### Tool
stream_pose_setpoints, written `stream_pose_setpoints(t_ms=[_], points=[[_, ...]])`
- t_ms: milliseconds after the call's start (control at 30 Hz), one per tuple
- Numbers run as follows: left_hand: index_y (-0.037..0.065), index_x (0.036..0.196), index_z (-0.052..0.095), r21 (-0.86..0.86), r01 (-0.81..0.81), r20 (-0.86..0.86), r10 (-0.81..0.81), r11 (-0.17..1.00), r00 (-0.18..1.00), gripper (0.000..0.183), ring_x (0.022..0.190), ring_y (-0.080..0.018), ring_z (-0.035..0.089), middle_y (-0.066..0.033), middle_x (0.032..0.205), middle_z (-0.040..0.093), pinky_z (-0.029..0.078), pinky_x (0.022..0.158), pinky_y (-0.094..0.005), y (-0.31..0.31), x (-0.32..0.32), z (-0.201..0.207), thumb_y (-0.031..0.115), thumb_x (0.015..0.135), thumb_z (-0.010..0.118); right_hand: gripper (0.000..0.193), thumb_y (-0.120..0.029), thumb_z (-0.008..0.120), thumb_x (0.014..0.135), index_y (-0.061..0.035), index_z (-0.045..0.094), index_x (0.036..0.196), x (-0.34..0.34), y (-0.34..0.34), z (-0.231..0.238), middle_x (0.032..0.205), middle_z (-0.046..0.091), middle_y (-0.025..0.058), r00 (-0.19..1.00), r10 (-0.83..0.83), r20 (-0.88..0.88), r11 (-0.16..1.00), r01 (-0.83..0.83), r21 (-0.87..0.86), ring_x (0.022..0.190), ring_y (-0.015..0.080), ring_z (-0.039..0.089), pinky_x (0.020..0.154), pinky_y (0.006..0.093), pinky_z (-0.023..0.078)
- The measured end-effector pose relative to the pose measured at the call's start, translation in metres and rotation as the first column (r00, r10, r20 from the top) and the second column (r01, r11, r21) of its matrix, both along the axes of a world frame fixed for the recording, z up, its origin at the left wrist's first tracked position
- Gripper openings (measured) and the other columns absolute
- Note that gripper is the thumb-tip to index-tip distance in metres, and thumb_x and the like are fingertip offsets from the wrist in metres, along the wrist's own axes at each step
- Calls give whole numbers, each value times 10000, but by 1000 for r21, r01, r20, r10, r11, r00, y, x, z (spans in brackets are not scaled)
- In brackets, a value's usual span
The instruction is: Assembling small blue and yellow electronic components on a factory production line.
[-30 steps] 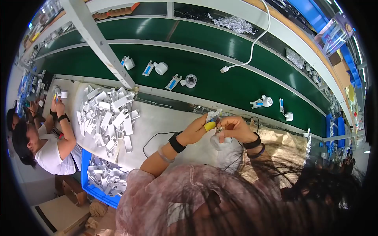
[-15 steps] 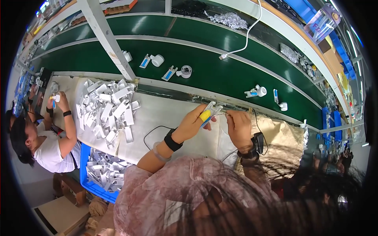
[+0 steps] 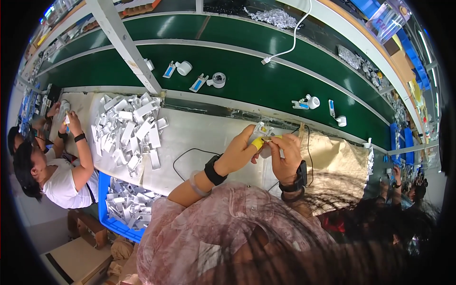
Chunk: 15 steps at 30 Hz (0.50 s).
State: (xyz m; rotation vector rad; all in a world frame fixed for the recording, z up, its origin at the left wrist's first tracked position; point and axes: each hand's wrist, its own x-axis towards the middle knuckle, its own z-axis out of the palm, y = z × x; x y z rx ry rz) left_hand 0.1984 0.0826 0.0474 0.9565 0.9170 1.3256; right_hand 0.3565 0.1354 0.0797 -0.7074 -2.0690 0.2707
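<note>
My left hand [image 3: 240, 152] grips a small white plastic part in a clear wrapper [image 3: 262, 129]; a yellow cot covers one fingertip [image 3: 258, 142]. My right hand [image 3: 285, 154] meets it from the right, fingers pinched on the same part and on a small white round piece [image 3: 267, 151] just below it. Both hands hover over the white worktable [image 3: 199, 137]. A black strap sits on each wrist, and a thin black cable [image 3: 190, 154] runs from the left one across the table.
A heap of white flat parts [image 3: 130, 130] lies left on the table, more fill a blue bin [image 3: 123, 209] below. A green conveyor [image 3: 247, 85] carries white and blue items. A brown bag [image 3: 337, 166] lies right. Another person [image 3: 52, 166] works at left.
My right hand moved left and closed in on the part held by my left hand; half a second ago the two hands were apart with the right lying flatter on the table.
</note>
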Motion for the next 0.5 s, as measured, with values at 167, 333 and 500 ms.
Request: stream_pose_setpoints(t_ms=[167,333,500], points=[[23,1213,435,19,-33,-91,34,999,995,338,669,-93,533,-46,843,556,488,568,-242,-4,0,12,-2,877,404,221,17,738,718,-70,672,910,1,-1,0,847,644,65,998,55,17,998,-56,26,812,260,591,811,382,475],[6,1201,434,68,-26,-157,36,997,987,342,675,-96,527,-50,803,554,477,574,-242,-7,1,11,-7,860,401,235,14,751,700,-78,673,901,3,0,-4,866,638,52,998,56,0,996,-56,64,801,247,587,819,393,471],[-4,1186,438,130,-41,-234,71,991,970,327,676,-105,526,-62,804,557,466,590,-252,-7,3,14,2,859,417,238,11,758,689,-81,674,893,3,2,-5,862,629,45,998,66,-12,995,-65,70,794,242,580,827,398,468]])
